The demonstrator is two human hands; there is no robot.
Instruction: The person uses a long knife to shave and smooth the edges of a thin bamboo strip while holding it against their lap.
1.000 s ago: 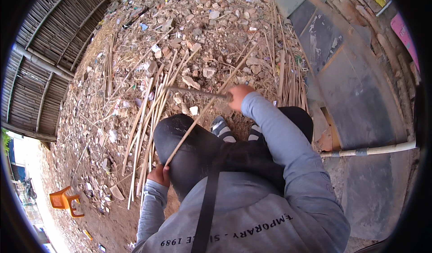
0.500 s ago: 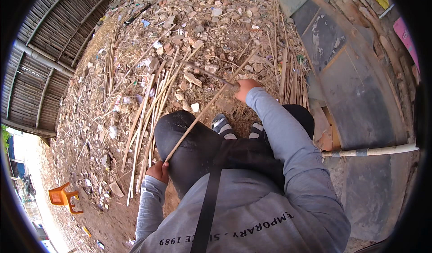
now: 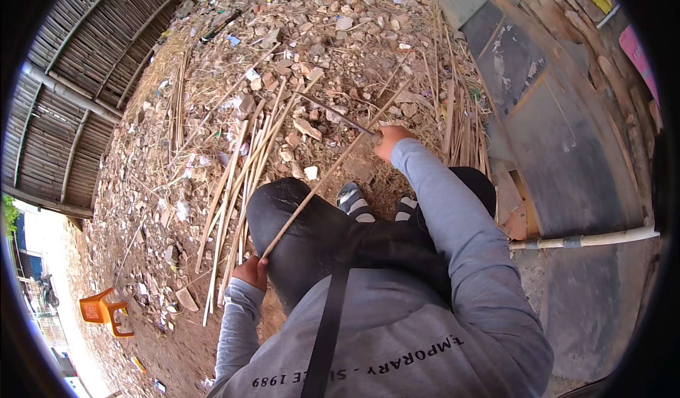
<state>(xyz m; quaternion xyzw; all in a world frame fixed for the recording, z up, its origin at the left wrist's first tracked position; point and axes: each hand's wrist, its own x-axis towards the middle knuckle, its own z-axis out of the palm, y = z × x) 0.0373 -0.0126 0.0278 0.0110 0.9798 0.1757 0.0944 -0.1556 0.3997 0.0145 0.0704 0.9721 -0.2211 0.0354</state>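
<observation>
A long, thin bamboo strip point(image 3: 338, 166) slants from my left knee up toward the far right. My left hand point(image 3: 252, 273) is closed around its near end. In my right hand point(image 3: 391, 141) is the grip of a long dark-bladed knife point(image 3: 340, 115), its blade pointing left and away. The blade crosses the strip close to my right fist, and I cannot tell whether its edge bites into it. Beside my left leg lies a loose pile of split bamboo strips point(image 3: 230, 196).
Stones and litter cover the ground point(image 3: 191, 235). More strips point(image 3: 464, 125) lie along the right, next to large dark panels point(image 3: 574, 150). A bamboo wall point(image 3: 78, 65) stands at left, with an orange plastic chair point(image 3: 105, 311) nearer me. My sandalled feet point(image 3: 354, 203) are just below the knife.
The whole scene has shifted slightly right and down in the picture. My hands keep their grips on the strip and the knife, with hardly any movement between them.
</observation>
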